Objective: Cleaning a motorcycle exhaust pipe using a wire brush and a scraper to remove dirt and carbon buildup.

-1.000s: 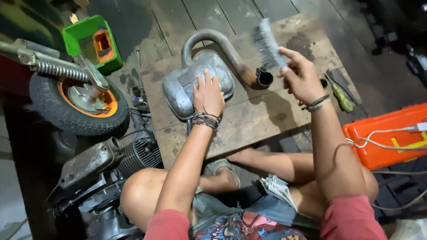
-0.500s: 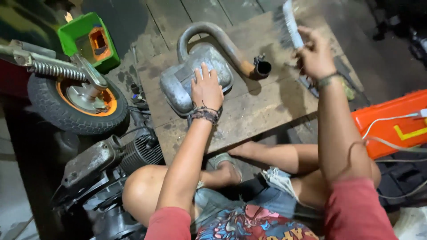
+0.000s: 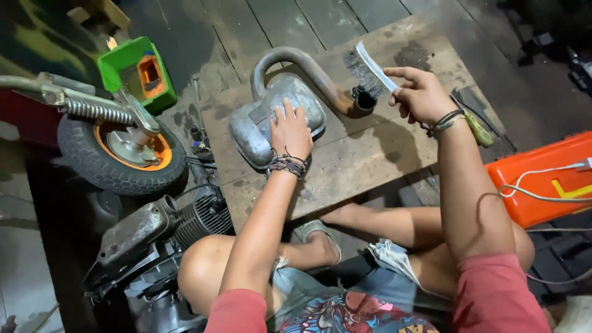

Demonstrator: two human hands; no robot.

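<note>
On the worn wooden board's [image 3: 370,166] far edge, the left hand [image 3: 290,129] lies flat, pinning the grey metal muffler [image 3: 256,120], while the right hand [image 3: 419,92], clenched around a wire brush [image 3: 369,69], seems mid-scrub, needing strokes at the pipe's rusty mouth [image 3: 362,102].

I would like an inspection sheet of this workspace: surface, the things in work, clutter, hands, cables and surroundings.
Surface: worn wooden board with dark stains, lying on a plank floor.
Things in work: grey metal exhaust muffler with a curved pipe, lying on the board; wire brush near the pipe's open end.
Clutter: a tool with a greenish handle at the board's right edge.
Hands: left hand flat on the muffler; right hand grips the brush handle.
Cables: white cable over the orange case.
Surroundings: small wheel with spring, green box, engine.
</note>
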